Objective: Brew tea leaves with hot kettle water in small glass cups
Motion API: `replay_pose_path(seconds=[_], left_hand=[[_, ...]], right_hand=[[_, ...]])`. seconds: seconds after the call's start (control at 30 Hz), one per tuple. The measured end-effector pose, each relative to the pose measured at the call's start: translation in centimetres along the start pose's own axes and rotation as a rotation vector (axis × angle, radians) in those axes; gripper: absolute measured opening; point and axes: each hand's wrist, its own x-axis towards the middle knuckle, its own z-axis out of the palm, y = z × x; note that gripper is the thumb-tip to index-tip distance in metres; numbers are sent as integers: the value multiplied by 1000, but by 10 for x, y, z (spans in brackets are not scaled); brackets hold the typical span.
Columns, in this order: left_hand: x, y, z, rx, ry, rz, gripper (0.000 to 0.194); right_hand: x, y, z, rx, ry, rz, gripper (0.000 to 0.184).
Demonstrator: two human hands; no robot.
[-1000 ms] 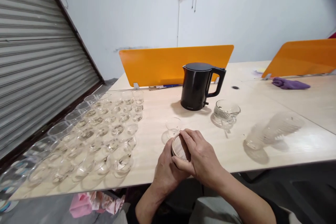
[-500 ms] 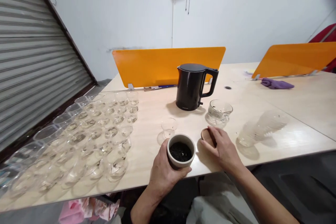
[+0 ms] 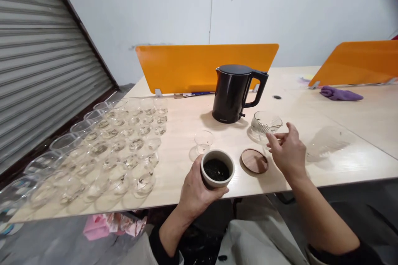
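Note:
My left hand (image 3: 199,190) is wrapped round a pale canister (image 3: 231,174) near the table's front edge. Dark loose leaves, looking like tea, lie inside it. A round wooden lid (image 3: 255,161) rests on the table to its right, with nothing touching it. Over the table beyond the lid, my right hand (image 3: 288,151) hangs with fingers apart and partly bent, holding nothing I can see. Its fingertips are close to a ribbed glass cup (image 3: 264,123) with a few dark bits in it; whether they touch, I cannot tell. A clear plastic cup (image 3: 203,140) stands behind the canister.
Rows of clear cups (image 3: 118,174) with dark bits in their bottoms cover the table's left side. A black electric kettle (image 3: 232,95) stands before an orange divider (image 3: 186,68). Right of my hand lies a stack of clear cups (image 3: 329,145); a purple cloth (image 3: 340,93) is farther back.
My right hand has let go of the wooden lid, leaving it on the table, and has moved right and up toward the glass cup. My left hand still holds the canister. The view has shifted slightly.

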Motion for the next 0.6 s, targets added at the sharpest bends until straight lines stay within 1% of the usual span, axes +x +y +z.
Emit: replay_pose_path(seconds=[0.07,0.13,0.2,0.27,0.43,0.53,0.6], left_hand=[[1,2,-1,-5,-1,-3,95],[1,3,-1,-7,-9,-11,94],[1,3,0,-4,-13,-15,94],[2,2,0,5,-10,-12,95],[0,-1,0,15,-12,3,96],[-2,-2,-1,22,-14,-1,97],[-3,-2,-1,27,-17,1,99]], right_hand=[[11,4,15,-35,12,-14,72],[19,8,27,-53,35,-39,56],[25,9,35,-45,52,-54,41],[29,8,39,-27,68,-59,32],[36,3,44,-63,96,-116,22],[40,0,49,-75,133,-158,21],[40,-7,48,-63,171,-184,23]])
